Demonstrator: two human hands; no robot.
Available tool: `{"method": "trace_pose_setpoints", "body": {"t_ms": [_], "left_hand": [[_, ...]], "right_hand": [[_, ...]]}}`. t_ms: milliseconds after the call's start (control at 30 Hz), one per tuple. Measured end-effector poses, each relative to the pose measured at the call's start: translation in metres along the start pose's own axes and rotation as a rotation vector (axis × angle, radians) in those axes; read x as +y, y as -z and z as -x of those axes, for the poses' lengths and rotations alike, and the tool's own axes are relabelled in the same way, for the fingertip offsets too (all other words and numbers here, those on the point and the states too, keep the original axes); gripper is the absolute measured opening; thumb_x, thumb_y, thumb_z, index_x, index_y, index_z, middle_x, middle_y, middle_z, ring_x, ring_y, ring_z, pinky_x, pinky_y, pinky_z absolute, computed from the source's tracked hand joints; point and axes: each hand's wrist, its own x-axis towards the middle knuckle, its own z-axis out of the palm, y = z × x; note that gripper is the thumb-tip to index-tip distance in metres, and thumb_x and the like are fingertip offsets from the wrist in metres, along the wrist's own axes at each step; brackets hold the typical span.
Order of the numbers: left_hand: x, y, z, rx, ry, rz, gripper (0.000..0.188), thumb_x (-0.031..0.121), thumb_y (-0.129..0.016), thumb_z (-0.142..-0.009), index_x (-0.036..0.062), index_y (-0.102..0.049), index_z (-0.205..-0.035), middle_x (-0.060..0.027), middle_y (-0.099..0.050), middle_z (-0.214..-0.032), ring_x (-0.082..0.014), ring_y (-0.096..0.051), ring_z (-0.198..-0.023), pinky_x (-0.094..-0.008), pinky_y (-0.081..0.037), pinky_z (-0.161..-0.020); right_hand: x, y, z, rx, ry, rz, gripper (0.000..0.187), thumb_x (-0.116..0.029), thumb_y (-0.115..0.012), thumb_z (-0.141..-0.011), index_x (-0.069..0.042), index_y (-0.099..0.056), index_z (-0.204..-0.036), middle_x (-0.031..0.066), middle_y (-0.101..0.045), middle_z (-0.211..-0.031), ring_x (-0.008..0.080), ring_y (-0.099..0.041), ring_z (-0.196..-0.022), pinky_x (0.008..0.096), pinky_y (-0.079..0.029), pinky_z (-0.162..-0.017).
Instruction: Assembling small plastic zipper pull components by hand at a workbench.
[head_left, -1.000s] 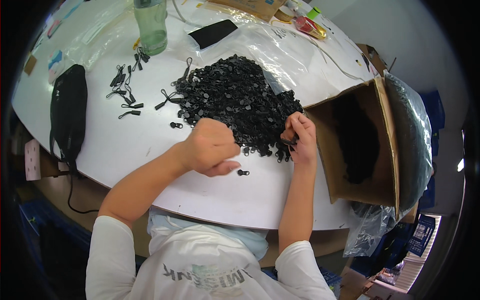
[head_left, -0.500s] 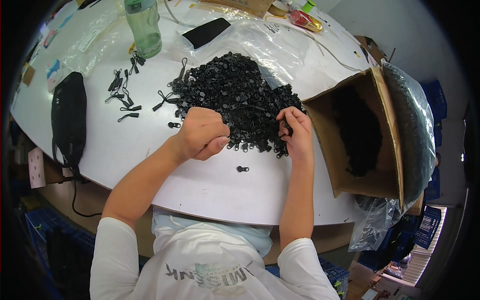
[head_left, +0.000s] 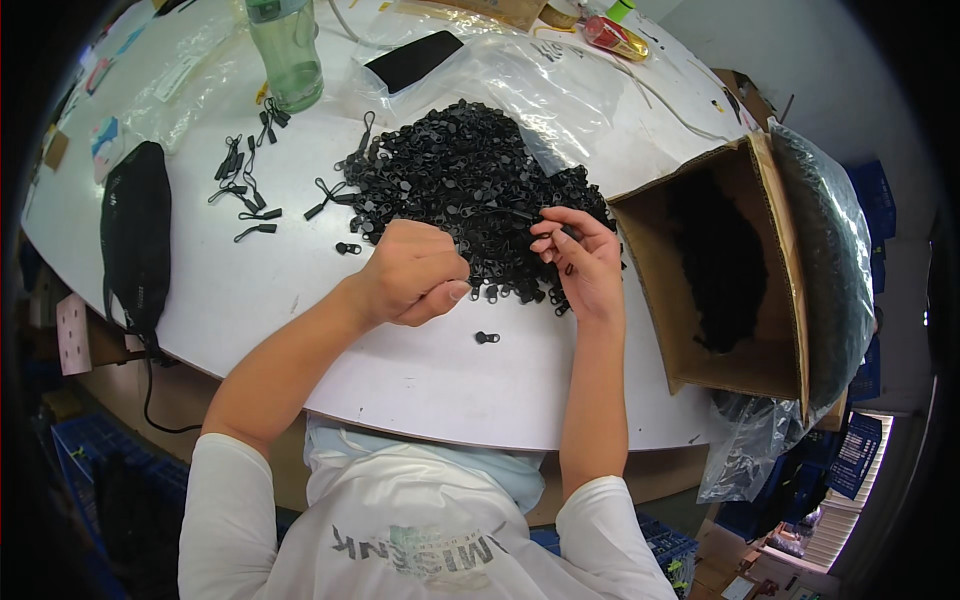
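A heap of black zipper sliders (head_left: 440, 165) covers the middle of the white table. My left hand (head_left: 415, 272) is closed in a fist at the heap's near left edge; what its fingers hold, if anything, is hidden. At the right side of the heap, my right hand (head_left: 590, 262) is curled, palm partly up, with small black zipper pulls (head_left: 569, 268) showing between its fingers and palm. A single zipper slider (head_left: 487, 338) lies apart in front of the heap, and another loose slider (head_left: 348, 248) is left of my fist. Corded zipper pulls (head_left: 250, 185) are scattered farther left.
An open cardboard box (head_left: 650, 290) with black contents lies on its side at the right. A black pouch (head_left: 140, 235) lies at the left. Toward the back are a green bottle (head_left: 287, 60), a black phone-like slab (head_left: 414, 62) and a clear plastic bag (head_left: 540, 90).
My right hand has shifted slightly left, its fingers turning and reaching over the heap. My left fist has moved a little to the right, still closed.
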Motion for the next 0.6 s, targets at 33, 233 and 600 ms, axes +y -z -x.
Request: {"method": "trace_pose_setpoints", "body": {"t_ms": [33, 233, 600], "left_hand": [[0.000, 0.000, 0.000, -0.006, 0.005, 0.004, 0.015, 0.009, -0.059, -0.079, 0.0044, -0.054, -0.066, -0.0042, -0.044, -0.054, -0.0209, -0.043, -0.044, -0.0325, -0.034, -0.041], [-0.001, -0.001, 0.001, 0.004, 0.000, -0.003, 0.016, 0.010, -0.060, -0.079, 0.0046, -0.053, -0.066, -0.0045, -0.043, -0.054, -0.0211, -0.043, -0.044, -0.0327, -0.033, -0.041], [0.010, -0.012, -0.003, -0.078, 0.207, 0.028, 0.019, 0.010, -0.071, -0.075, 0.0042, -0.059, -0.088, -0.0043, -0.050, -0.060, -0.0202, -0.050, -0.049, -0.0303, -0.041, -0.047]], "right_hand": [[0.001, 0.002, 0.000, 0.000, -0.001, 0.000, 0.021, 0.001, -0.056, -0.088, 0.006, -0.060, -0.109, 0.0129, -0.066, -0.091, 0.0157, -0.064, -0.076, 0.0220, -0.046, -0.062], [-0.003, -0.011, 0.001, 0.160, -0.046, 0.018, 0.023, -0.009, -0.052, -0.095, 0.006, -0.061, -0.109, 0.0132, -0.067, -0.079, 0.0117, -0.061, -0.058, 0.0203, -0.044, -0.052], [-0.002, -0.025, 0.008, 0.074, -0.073, 0.433, 0.026, -0.019, -0.046, -0.099, 0.001, -0.063, -0.099, -0.0039, -0.046, -0.054, 0.0038, -0.040, -0.040, 0.0201, -0.029, -0.038]]}}
